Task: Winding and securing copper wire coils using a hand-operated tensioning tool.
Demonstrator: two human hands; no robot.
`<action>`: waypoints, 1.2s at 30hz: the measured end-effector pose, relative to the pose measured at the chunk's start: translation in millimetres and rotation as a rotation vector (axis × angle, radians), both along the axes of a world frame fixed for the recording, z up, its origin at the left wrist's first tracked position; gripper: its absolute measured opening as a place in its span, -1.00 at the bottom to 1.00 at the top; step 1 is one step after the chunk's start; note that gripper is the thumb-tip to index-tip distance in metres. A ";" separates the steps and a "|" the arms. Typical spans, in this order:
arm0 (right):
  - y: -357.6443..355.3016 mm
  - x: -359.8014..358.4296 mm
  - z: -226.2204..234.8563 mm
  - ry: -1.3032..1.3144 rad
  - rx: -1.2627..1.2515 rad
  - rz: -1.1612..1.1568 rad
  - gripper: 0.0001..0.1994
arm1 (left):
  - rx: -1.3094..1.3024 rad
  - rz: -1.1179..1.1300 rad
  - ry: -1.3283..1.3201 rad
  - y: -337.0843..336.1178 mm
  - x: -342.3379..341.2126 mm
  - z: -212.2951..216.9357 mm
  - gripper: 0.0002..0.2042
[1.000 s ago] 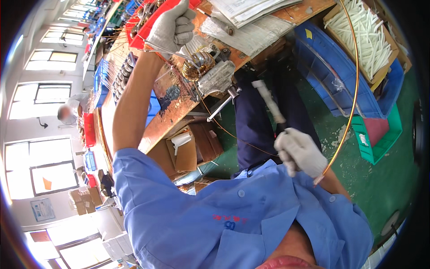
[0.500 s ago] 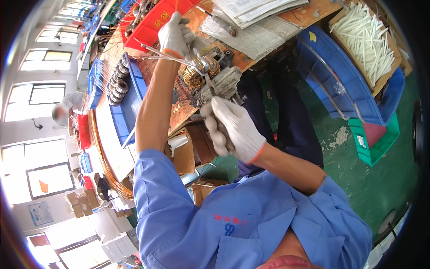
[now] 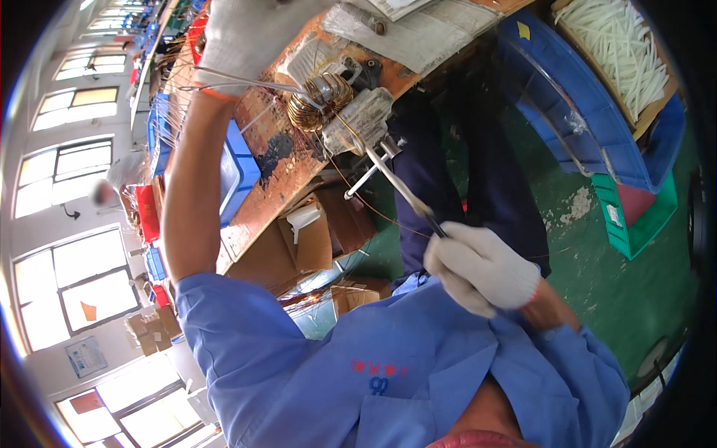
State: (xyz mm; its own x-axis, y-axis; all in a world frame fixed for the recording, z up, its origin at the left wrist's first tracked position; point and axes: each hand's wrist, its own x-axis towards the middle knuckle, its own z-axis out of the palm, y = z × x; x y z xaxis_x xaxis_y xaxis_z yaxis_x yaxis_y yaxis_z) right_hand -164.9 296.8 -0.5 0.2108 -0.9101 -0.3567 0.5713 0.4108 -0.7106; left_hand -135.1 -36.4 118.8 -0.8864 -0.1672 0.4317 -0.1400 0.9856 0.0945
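Observation:
A ring-shaped coil (image 3: pixel 320 103) wound with copper wire sits in a grey metal holder on the bench, beside a worn pale block (image 3: pixel 357 123). My right hand (image 3: pixel 482 269), in a white knit glove, is closed around the dark end of a long slim metal rod (image 3: pixel 399 187). The rod's far end reaches toward the coil. A thin copper wire loops from the coil to near the right hand. My left hand (image 3: pixel 254 37), also gloved, is above and left of the coil; blur and the picture's edge hide its fingers. Pale thin rods (image 3: pixel 246 81) stretch from the coil past my left wrist.
A blue bin (image 3: pixel 236 175) stands at the bench's left. At the right are a large blue crate (image 3: pixel 545 104), a carton of white strips (image 3: pixel 612 56) and a green bin (image 3: pixel 650 224). Papers (image 3: pixel 418 33) lie on the bench. Cardboard boxes (image 3: pixel 306 239) sit below. Another person (image 3: pixel 123 179) is far left.
My right hand has moved away from the coil, down and right, with the rod now stretched between. My left hand has moved up and left, closer to the camera.

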 end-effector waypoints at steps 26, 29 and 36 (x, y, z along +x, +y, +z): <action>-74.9 30.9 -13.5 -0.500 0.087 -0.110 -0.69 | 1.554 0.395 0.207 -79.2 19.7 -91.2 -0.67; 14.9 5.6 -20.5 -0.387 0.004 -0.003 -0.61 | 1.274 0.406 0.285 1.1 3.6 -14.7 -0.68; 148.1 -48.0 -61.0 -0.092 0.098 0.184 -0.73 | 0.828 -0.169 -1.170 88.2 -40.2 30.3 -0.36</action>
State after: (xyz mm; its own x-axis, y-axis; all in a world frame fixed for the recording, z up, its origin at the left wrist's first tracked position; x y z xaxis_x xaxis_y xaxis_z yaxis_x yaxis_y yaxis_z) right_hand -212.9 444.8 -61.5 0.4060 -0.8153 -0.4130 0.5409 0.5786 -0.6105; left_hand -175.3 51.8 149.1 -0.6917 0.1355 -0.7093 -0.4247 0.7181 0.5513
